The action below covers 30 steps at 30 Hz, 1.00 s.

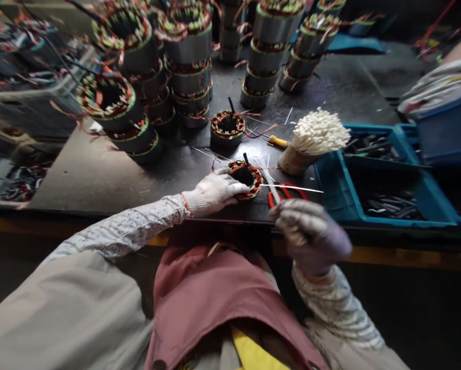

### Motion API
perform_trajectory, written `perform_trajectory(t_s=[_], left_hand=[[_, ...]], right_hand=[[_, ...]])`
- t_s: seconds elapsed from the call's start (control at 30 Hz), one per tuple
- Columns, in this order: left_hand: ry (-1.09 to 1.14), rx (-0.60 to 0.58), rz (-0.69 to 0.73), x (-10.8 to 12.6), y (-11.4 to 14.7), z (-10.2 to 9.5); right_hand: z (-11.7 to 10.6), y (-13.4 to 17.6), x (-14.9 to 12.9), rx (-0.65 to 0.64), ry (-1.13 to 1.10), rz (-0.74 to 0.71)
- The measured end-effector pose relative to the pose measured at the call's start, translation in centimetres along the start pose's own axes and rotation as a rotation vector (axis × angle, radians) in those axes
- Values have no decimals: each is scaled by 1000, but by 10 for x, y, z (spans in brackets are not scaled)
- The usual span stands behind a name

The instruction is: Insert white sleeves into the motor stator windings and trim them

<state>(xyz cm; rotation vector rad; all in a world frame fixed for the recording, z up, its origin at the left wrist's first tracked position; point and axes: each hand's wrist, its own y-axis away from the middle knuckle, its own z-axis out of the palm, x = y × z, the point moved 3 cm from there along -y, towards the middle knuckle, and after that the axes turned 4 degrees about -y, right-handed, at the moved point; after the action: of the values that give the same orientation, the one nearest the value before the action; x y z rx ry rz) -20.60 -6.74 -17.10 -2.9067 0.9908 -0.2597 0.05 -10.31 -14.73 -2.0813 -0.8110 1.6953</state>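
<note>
Mid-frame, the left hand (213, 190) is holding the stator (257, 178) on the tabletop (163, 180); lower right of centre, the right hand (309, 228) is blurring, its grip unreadable from here. Bracing firmly should be stopping any twist.

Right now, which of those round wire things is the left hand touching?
The wire ring nearest the pink apron: the left hand rests on its left side. The single ring just behind it and the stacked rings have no hand on them.
</note>
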Motion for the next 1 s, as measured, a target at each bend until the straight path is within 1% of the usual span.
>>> perform_trajectory(t_s=[0.03, 0.07, 0.1, 0.17, 0.27, 0.33, 0.4, 0.47, 0.53, 0.63, 0.77, 0.87, 1.0], left_hand=[[4, -3, -14, 2, -1, 0], [6, -1, -40, 3, -1, 0], [8, -1, -68, 3, -2, 0], [22, -8, -110, 4, -3, -1], [63, -28, -144, 2, -5, -1], [80, -31, -158, 1, -5, -1], [82, -15, -155, 1, -5, -1], [80, 25, -159, 0, -4, 1], [83, 69, -167, 0, -2, 2], [103, 85, -155, -1, -1, 4], [98, 47, -113, -3, -2, 4], [94, 35, -122, -4, -3, 3], [105, 37, -141, -3, -3, 1]], right_hand=[[5, 21, -1, -87, -26, -22], [8, 40, -1, -130, -34, -47], [8, 56, -1, -135, -27, -74], [7, 79, 3, -173, -11, -27], [6, 94, 8, -184, -93, 77], [10, 94, 12, -171, -152, 129], [18, 86, 18, -151, -179, 154], [25, 75, 23, -138, -193, 154], [28, 65, 24, -129, -189, 140], [20, 63, 17, -120, -167, 162], [7, 77, 4, -114, -164, 242], [8, 83, 4, -101, -172, 275], [14, 81, 10, -58, -194, 298]])
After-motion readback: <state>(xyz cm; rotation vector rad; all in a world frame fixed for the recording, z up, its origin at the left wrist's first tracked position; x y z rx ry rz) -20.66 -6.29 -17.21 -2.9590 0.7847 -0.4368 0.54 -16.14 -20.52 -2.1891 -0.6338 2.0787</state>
